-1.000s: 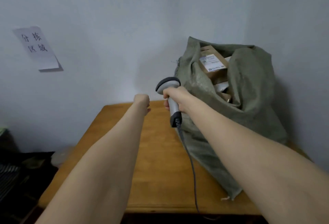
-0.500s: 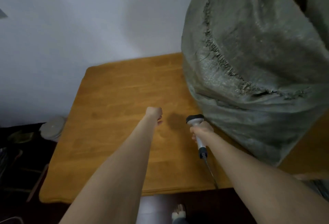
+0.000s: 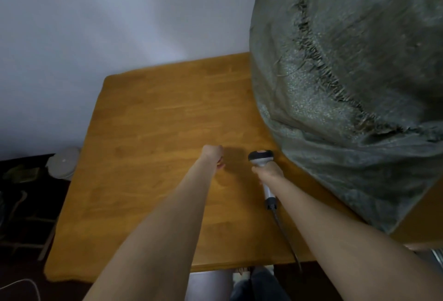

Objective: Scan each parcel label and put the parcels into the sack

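Right hand grips the handle of a grey-and-black handheld barcode scanner, whose head sits just beside the foot of a bulging grey-green woven sack. Left hand is curled into a fist holding nothing; whether it touches the wood is unclear. That sack stands on the right of an orange-brown wooden table. Its mouth is cut off, so its contents are hidden. A dark cable trails from the scanner over the table's near edge.

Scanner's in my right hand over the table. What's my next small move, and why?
Probably lay the scanner down on the table: your right hand holds it low beside the sack, your left hand looks empty, and no parcel is in view.
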{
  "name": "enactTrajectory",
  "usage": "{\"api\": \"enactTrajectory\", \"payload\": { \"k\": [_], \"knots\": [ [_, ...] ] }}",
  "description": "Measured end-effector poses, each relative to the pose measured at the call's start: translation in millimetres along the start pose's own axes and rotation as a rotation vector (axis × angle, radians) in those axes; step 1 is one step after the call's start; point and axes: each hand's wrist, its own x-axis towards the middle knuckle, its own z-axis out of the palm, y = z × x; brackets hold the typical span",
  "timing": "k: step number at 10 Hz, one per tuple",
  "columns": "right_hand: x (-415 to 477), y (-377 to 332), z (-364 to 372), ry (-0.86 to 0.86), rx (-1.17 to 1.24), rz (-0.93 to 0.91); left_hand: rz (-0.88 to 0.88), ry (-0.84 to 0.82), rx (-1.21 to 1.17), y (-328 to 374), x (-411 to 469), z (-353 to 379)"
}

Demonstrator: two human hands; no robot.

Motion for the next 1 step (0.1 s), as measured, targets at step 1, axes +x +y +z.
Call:
{"api": "enactTrajectory", "payload": {
  "k": [1],
  "knots": [
    [0.6, -3.5, -4.7, -0.035, 0.044, 0.002, 0.037, 0.075, -0.027, 9.1, -7.1, 0.4]
  ]
}}
